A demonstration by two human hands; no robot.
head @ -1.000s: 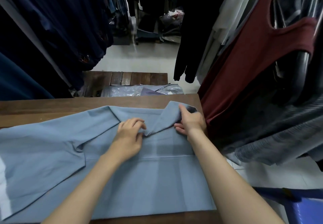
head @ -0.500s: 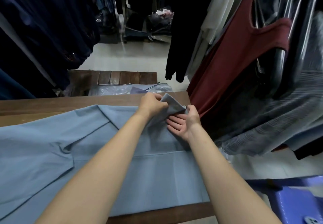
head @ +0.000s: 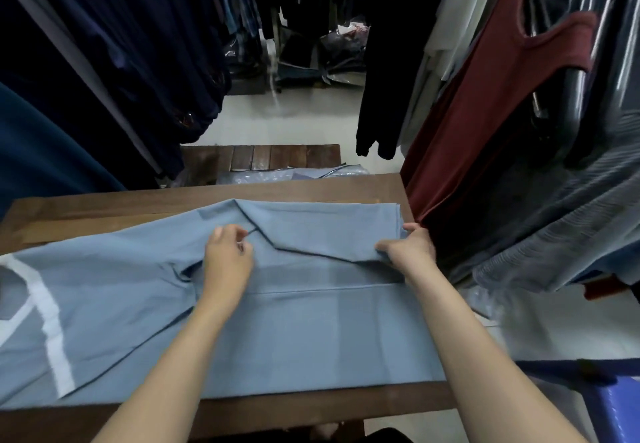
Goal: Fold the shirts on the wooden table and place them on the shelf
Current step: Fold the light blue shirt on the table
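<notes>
A light blue shirt [head: 311, 332] lies spread across the wooden table [head: 104, 207]. Its right sleeve is folded flat over the body, with the edge running from the middle to the right side. My left hand [head: 227, 262] sits on the shirt near the middle and pinches the sleeve's edge between thumb and fingers. My right hand [head: 408, 248] grips the folded fabric at the table's right edge. The left part of the shirt stays unfolded, with a white band [head: 52, 332] showing.
Hanging clothes crowd both sides: dark blue garments [head: 104, 62] at left, a maroon top [head: 485, 124] and grey knitwear [head: 554, 228] brushing the table's right edge. A low wooden bench [head: 259, 157] with plastic-wrapped items stands behind. A blue stool [head: 616, 404] sits at lower right.
The sleeve, held raised at the far right corner before, now lies flat across the shirt. My left hand moved back toward the middle; my right hand shifted to the right edge.
</notes>
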